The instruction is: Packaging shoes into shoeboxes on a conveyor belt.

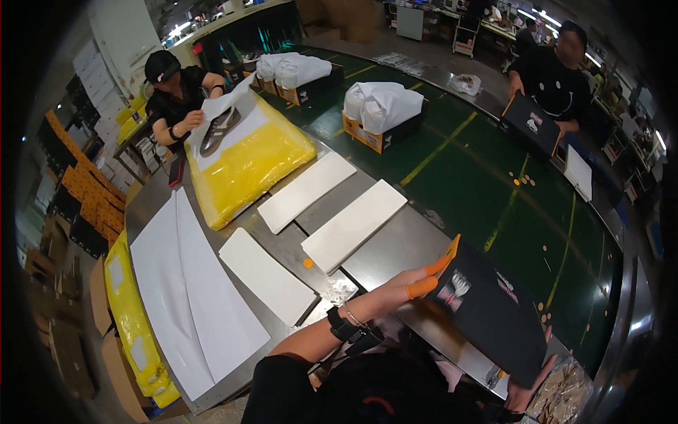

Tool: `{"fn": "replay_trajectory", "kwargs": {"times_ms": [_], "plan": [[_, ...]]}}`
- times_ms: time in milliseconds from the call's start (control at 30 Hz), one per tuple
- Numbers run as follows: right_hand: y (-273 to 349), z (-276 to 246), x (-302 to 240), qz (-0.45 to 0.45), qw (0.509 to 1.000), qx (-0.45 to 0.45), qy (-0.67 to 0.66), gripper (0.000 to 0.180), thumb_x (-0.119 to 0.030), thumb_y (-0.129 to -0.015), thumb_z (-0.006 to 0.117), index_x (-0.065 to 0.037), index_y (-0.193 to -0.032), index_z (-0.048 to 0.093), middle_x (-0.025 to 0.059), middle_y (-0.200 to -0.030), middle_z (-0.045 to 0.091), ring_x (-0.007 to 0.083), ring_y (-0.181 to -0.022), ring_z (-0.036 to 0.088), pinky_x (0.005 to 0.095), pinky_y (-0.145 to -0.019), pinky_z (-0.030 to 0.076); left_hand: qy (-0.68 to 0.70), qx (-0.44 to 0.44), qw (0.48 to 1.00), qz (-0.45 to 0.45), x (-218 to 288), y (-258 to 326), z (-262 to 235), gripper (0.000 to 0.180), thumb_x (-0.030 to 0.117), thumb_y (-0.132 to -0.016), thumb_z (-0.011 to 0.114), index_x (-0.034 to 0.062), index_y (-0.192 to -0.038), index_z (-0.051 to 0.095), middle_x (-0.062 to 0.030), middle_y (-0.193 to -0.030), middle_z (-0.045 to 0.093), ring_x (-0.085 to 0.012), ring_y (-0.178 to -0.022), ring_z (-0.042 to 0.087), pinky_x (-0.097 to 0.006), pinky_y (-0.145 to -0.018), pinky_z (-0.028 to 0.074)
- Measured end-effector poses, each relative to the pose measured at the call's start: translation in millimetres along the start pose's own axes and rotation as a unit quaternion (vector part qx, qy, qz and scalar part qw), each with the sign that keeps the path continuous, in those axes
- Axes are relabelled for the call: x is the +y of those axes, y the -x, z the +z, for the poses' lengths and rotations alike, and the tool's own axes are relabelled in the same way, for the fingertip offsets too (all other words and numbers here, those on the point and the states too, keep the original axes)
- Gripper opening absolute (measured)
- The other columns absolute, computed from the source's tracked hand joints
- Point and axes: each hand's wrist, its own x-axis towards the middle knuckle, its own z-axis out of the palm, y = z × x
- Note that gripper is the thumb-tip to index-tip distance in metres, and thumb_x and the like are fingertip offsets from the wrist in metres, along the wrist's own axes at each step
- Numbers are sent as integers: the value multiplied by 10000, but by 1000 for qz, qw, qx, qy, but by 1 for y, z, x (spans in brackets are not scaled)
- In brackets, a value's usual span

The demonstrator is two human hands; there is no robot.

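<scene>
A flat black shoe box [491, 318] with printed marks and an orange inner edge is held between my two hands at the right front. My left hand [418, 281], with orange finger covers, grips its left end. At the opposite end, my right hand [531, 385] has its fingers along the edge; its palm is partly hidden. The box is tilted, and its inside does not show. Left of it, three stacks of white card lie on the metal table: a near stack [268, 274], a middle stack [354, 225] and a far stack [308, 191].
Large white sheets [191, 290] lie at left, by a yellow-wrapped bundle [254, 155]. There a person [176, 99] handles paper and a shoe [220, 131]. Across the green conveyor belt [452, 169], another person [558, 85] holds a black box [531, 126]. An open shoe box [381, 113] holds white-wrapped contents.
</scene>
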Motion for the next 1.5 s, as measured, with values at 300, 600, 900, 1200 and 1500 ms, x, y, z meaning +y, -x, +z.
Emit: {"fn": "replay_trajectory", "kwargs": {"times_ms": [300,600,900,1200,1500], "plan": [[-47,-35,-22,-129,984,122,17,737,-548,-1003,425,-67,-1534,250,101,-1542,340,249,-1407,347,392,-1158,286,-421,113,900,14,39,-50,53,736,279,-970,542,-13,-1529,163,-257,-1110,613,-358,-1010,621,-393,-870,474],[-78,-21,-27,-114,975,150,117,743,-512,-989,508,-70,-1529,254,92,-1488,381,220,-1360,392,355,-1098,337,-565,224,792,51,13,-89,26,470,212,-978,482,26,-1408,448,-225,-757,640,-405,-679,625,-491,-622,492],[-68,17,-43,-142,961,169,166,710,-314,-953,626,-94,-1525,268,116,-1420,440,236,-1298,447,343,-1047,393,-524,236,814,86,-1,-82,27,477,209,-980,478,64,-1433,451,-216,-806,641,-394,-736,631,-472,-664,498],[-81,29,-47,-156,947,182,214,756,-320,-915,669,-82,-1521,287,129,-1455,419,268,-1339,402,382,-1114,331,-534,253,801,91,-11,-87,23,457,191,-969,492,-31,-1369,487,-222,-732,625,-404,-680,621,-496,-624,490],[-93,-16,-48,-176,937,147,263,348,-351,-997,560,-96,-1233,549,120,-1352,525,215,-1295,442,363,-1118,302,-543,245,798,91,-9,-83,28,441,203,-971,490,-38,-1339,501,-249,-781,646,-420,-723,634,-506,-642,494]]}}
